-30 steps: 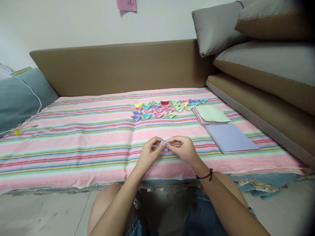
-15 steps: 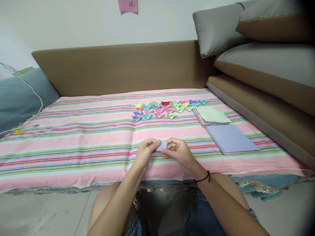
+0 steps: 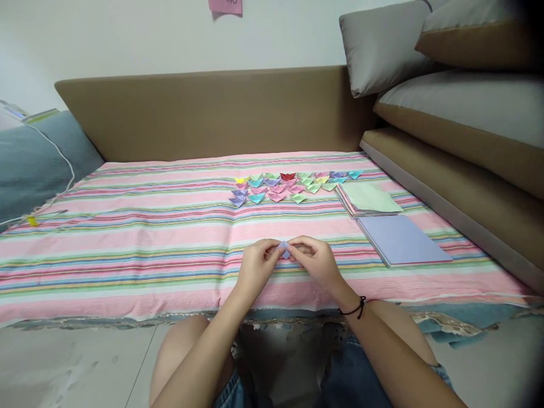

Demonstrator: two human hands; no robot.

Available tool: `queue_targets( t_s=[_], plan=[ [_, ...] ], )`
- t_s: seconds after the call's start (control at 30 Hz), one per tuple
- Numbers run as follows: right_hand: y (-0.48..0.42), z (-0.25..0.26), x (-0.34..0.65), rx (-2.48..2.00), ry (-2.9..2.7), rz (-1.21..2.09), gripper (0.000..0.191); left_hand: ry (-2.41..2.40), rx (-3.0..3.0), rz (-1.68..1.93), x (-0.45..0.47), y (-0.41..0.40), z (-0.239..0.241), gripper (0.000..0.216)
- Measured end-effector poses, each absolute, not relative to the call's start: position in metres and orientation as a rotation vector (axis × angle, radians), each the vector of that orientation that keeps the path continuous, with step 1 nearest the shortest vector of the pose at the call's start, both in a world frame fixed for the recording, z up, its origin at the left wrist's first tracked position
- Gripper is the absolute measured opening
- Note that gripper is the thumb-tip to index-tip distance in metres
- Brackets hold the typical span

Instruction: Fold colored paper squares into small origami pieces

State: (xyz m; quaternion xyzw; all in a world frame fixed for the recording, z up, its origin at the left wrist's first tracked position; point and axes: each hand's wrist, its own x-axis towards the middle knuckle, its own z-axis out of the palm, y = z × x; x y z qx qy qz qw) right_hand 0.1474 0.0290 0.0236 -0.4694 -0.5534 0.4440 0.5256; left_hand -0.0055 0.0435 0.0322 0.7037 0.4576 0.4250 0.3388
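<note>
Between my fingertips is a small folded piece of lilac paper (image 3: 285, 253), showing as a narrow diamond. My left hand (image 3: 260, 259) pinches its left side, thumb on top. On the other side my right hand (image 3: 313, 256) grips it with thumb and fingers closed. Both hands hover low over the striped cloth (image 3: 178, 238), and much of the paper is covered by the fingers. Beyond them sit several small folded paper boats (image 3: 277, 194) in rows, pink, green, blue, purple, yellow and red.
To the right lie a stack of lilac paper sheets (image 3: 406, 241) and a stack topped with pale green paper (image 3: 372, 198). Grey-brown cushions (image 3: 463, 107) are piled along the right side. A white cable (image 3: 63, 158) runs down at the left. A brown backrest (image 3: 212, 116) stands behind.
The lilac paper has gone from a flat rectangle to a small diamond. My hands have drawn closer together around it. The camera view has shifted slightly.
</note>
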Motion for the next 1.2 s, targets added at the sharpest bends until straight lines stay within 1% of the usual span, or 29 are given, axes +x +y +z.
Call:
queue_targets(
  t_s=[0.2, 0.4, 0.6, 0.77, 1.0, 1.1, 1.2],
  plan=[
    [0.027, 0.023, 0.142, -1.157, -1.366, 0.869, 0.011, 1.289, 2.079, 1.168, 0.005, 0.038, 0.03, 0.011],
    [0.024, 0.026, 0.139, -1.202, -1.442, 0.701, 0.011, 1.418, 2.24, 1.175, 0.012, 0.032, 0.029, 0.009],
    [0.025, 0.026, 0.14, -1.217, -1.392, 0.712, 0.01, 1.458, 2.233, 1.211, 0.015, 0.031, 0.029, 0.008],
    [0.025, 0.026, 0.14, -1.231, -1.385, 0.706, 0.012, 1.472, 2.107, 1.248, 0.017, 0.031, 0.029, 0.013],
    [0.03, 0.024, 0.148, -1.285, -1.353, 0.603, 0.011, 1.474, 1.801, 1.281, 0.015, 0.035, 0.033, 0.01],
    [0.032, 0.024, 0.153, -1.26, -1.343, 0.676, 0.012, 1.459, 1.782, 1.253, 0.013, 0.038, 0.031, 0.009],
    [0.032, 0.024, 0.154, -1.213, -1.372, 0.782, 0.016, 1.46, 1.937, 1.207, 0.012, 0.039, 0.028, 0.009]
  ],
)
